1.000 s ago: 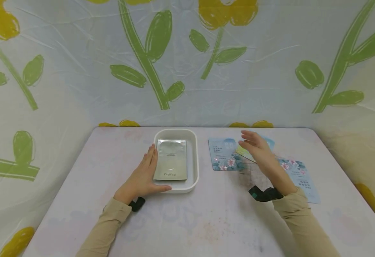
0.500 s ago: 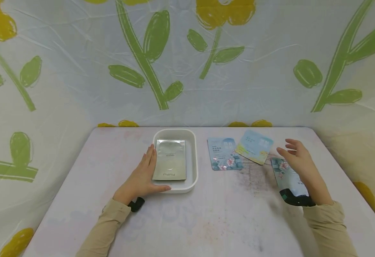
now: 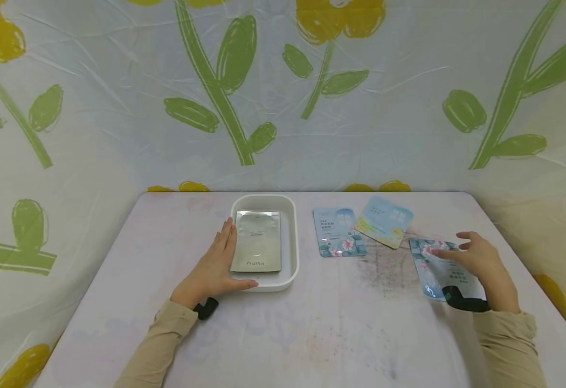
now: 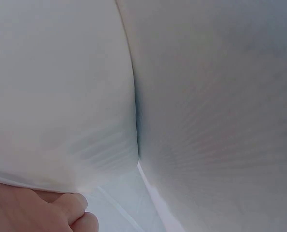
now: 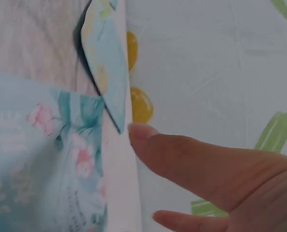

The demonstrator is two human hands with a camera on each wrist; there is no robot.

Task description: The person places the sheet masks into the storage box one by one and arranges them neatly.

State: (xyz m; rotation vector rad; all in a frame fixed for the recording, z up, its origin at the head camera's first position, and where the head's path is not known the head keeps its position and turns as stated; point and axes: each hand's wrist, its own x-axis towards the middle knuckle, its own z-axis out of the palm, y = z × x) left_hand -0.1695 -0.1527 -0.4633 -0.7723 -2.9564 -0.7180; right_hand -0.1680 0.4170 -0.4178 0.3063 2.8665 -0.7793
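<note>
A white plastic tray (image 3: 290, 242) stands on the table with a silvery sheet mask packet (image 3: 256, 242) lying in it. My left hand (image 3: 210, 269) rests along the tray's left wall, fingers straight and thumb across the near edge. In the left wrist view, its fingertips (image 4: 70, 208) touch the tray's white side (image 4: 61, 96). On the right, a blue flowered mask packet (image 3: 440, 269) lies flat, partly covered by my right hand (image 3: 487, 264). That hand hovers above the packet with thumb and fingers apart, holding nothing.
Another blue flowered packet (image 3: 338, 231) lies right of the tray. A blue and yellow packet (image 3: 387, 221) partly adjoins it. Behind the table's back edge rises a flower-printed cloth (image 3: 360, 134).
My right hand has moved right and toward me, from above the blue and yellow packet to above the rightmost flowered packet. The left hand stays at the tray.
</note>
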